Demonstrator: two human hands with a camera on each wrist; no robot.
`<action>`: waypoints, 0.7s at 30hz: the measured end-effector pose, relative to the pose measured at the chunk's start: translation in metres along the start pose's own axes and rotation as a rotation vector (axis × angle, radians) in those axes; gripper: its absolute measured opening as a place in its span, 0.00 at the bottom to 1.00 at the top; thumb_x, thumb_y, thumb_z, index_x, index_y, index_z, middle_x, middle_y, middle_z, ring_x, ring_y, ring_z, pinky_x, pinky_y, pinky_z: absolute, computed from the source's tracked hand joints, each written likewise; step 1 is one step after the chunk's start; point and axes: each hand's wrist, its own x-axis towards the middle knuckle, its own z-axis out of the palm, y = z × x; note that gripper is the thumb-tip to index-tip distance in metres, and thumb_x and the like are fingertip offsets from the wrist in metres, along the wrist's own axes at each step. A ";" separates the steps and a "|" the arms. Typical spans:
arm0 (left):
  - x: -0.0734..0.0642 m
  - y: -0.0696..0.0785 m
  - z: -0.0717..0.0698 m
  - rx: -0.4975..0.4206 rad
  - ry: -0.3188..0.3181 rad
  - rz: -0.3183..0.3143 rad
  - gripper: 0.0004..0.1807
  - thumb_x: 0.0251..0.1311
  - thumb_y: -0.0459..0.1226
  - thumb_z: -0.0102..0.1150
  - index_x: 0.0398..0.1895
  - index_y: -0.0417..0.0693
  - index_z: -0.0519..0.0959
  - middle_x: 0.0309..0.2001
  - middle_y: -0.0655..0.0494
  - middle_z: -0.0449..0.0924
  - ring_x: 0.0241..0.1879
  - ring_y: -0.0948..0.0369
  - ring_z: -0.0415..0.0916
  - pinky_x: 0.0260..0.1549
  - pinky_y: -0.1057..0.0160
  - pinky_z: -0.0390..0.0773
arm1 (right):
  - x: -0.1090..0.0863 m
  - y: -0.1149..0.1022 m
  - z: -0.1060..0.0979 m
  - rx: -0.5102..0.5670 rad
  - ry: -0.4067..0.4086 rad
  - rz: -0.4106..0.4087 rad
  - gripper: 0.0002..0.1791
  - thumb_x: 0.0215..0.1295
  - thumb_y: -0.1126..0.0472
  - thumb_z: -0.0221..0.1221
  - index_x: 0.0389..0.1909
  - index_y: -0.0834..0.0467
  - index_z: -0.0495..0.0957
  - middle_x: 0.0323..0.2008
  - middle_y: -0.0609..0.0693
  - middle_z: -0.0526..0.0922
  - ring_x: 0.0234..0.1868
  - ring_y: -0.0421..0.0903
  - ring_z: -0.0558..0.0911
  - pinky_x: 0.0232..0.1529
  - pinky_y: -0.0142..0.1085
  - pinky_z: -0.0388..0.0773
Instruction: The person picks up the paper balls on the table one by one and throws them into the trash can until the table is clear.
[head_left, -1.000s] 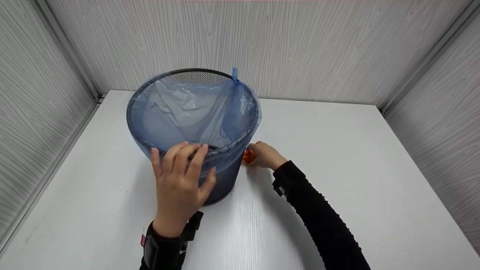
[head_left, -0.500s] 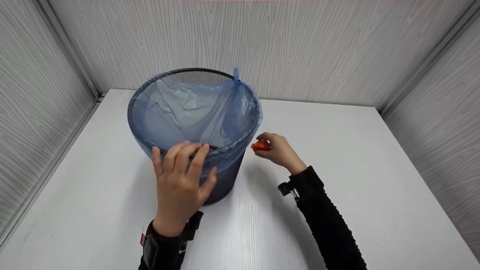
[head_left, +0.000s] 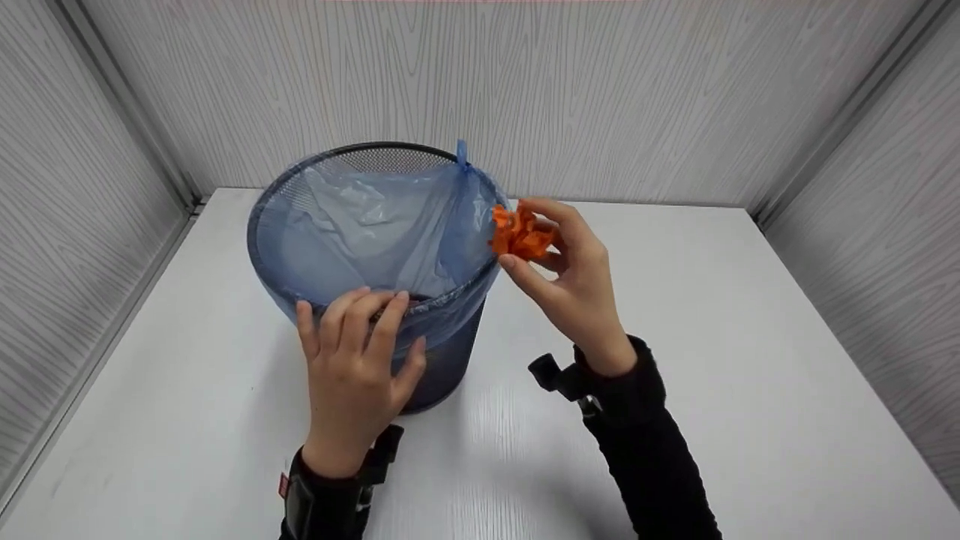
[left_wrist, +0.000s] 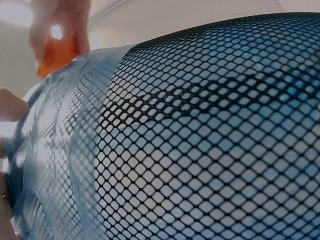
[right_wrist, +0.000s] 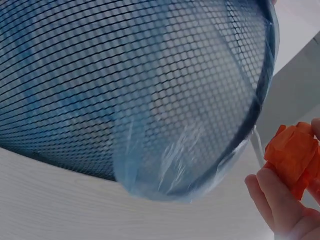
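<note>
A black mesh wastebasket, lined with a blue plastic bag, stands upright on the white table. My left hand holds its near rim, the fingers hooked over the edge and the thumb on the outer side. At the right side of the rim, my right hand pinches a crumpled piece of orange paper between thumb and fingers. In the right wrist view the crumpled paper sits in the fingers beside the bin's edge. The left wrist view shows it blurred above the bag-covered rim.
A knot in the bag sticks up at the back right of the rim. Pale wood-grain panels enclose the white table at the back and both sides.
My right hand has risen from low beside the bin to the height of the rim, carrying the orange paper. The left hand stays on the near rim.
</note>
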 end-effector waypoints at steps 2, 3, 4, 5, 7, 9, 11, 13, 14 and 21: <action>-0.001 -0.001 0.000 -0.001 -0.008 -0.002 0.17 0.55 0.42 0.47 0.44 0.41 0.74 0.42 0.47 0.72 0.47 0.48 0.65 0.56 0.42 0.41 | 0.008 -0.004 0.010 -0.039 -0.035 -0.061 0.25 0.50 0.69 0.62 0.50 0.69 0.67 0.41 0.57 0.73 0.36 0.46 0.78 0.34 0.36 0.76; -0.001 -0.001 0.000 0.000 -0.015 -0.002 0.18 0.55 0.42 0.47 0.44 0.41 0.74 0.42 0.46 0.72 0.47 0.48 0.65 0.56 0.42 0.41 | 0.012 -0.005 0.015 -0.058 -0.054 -0.084 0.25 0.50 0.68 0.62 0.50 0.69 0.66 0.41 0.57 0.73 0.36 0.46 0.77 0.34 0.35 0.76; -0.002 -0.001 0.000 0.000 -0.021 -0.002 0.18 0.55 0.42 0.47 0.44 0.41 0.74 0.42 0.46 0.72 0.47 0.48 0.65 0.56 0.42 0.41 | 0.014 -0.006 0.020 -0.077 -0.074 -0.099 0.25 0.51 0.67 0.61 0.50 0.69 0.66 0.41 0.57 0.73 0.36 0.45 0.77 0.33 0.34 0.76; -0.002 -0.002 0.000 -0.001 -0.028 -0.001 0.18 0.55 0.42 0.47 0.45 0.41 0.74 0.42 0.46 0.72 0.47 0.48 0.65 0.56 0.42 0.41 | 0.017 -0.006 0.024 -0.098 -0.094 -0.113 0.25 0.51 0.66 0.61 0.50 0.68 0.66 0.42 0.57 0.73 0.37 0.45 0.76 0.34 0.33 0.76; -0.002 -0.002 0.000 0.000 -0.037 0.000 0.18 0.55 0.42 0.47 0.45 0.41 0.74 0.42 0.46 0.72 0.47 0.48 0.65 0.56 0.42 0.41 | 0.020 -0.006 0.031 -0.126 -0.137 -0.123 0.25 0.52 0.64 0.61 0.51 0.68 0.66 0.43 0.57 0.73 0.40 0.43 0.75 0.35 0.32 0.75; -0.003 -0.002 0.000 -0.001 -0.040 0.000 0.18 0.55 0.42 0.47 0.45 0.40 0.74 0.42 0.46 0.71 0.48 0.48 0.65 0.56 0.42 0.41 | 0.021 -0.006 0.036 -0.152 -0.177 -0.113 0.25 0.53 0.62 0.61 0.51 0.67 0.67 0.45 0.56 0.72 0.44 0.42 0.73 0.38 0.31 0.74; -0.003 -0.002 0.001 -0.002 -0.039 0.000 0.18 0.55 0.42 0.47 0.45 0.41 0.74 0.42 0.46 0.71 0.48 0.48 0.65 0.56 0.42 0.41 | 0.021 -0.005 0.038 -0.179 -0.211 -0.088 0.25 0.53 0.61 0.60 0.52 0.66 0.67 0.48 0.55 0.71 0.49 0.41 0.71 0.42 0.31 0.72; -0.003 -0.002 0.001 -0.002 -0.034 0.002 0.18 0.55 0.42 0.47 0.45 0.41 0.74 0.42 0.46 0.72 0.48 0.48 0.65 0.56 0.43 0.40 | 0.019 -0.005 0.038 -0.200 -0.227 -0.063 0.25 0.54 0.60 0.60 0.52 0.65 0.68 0.51 0.56 0.70 0.53 0.40 0.69 0.45 0.32 0.71; -0.003 -0.002 0.001 -0.004 -0.031 0.003 0.18 0.55 0.42 0.47 0.45 0.41 0.74 0.42 0.46 0.72 0.48 0.48 0.65 0.57 0.43 0.40 | 0.018 -0.005 0.037 -0.207 -0.226 -0.056 0.24 0.54 0.59 0.60 0.51 0.65 0.69 0.53 0.56 0.69 0.54 0.40 0.68 0.45 0.32 0.70; 0.000 -0.003 0.000 0.002 -0.027 0.015 0.19 0.55 0.42 0.47 0.47 0.41 0.73 0.44 0.47 0.72 0.49 0.49 0.65 0.56 0.43 0.42 | -0.001 0.002 0.018 -0.250 -0.176 -0.156 0.20 0.53 0.64 0.60 0.47 0.65 0.71 0.51 0.60 0.68 0.54 0.49 0.69 0.48 0.38 0.69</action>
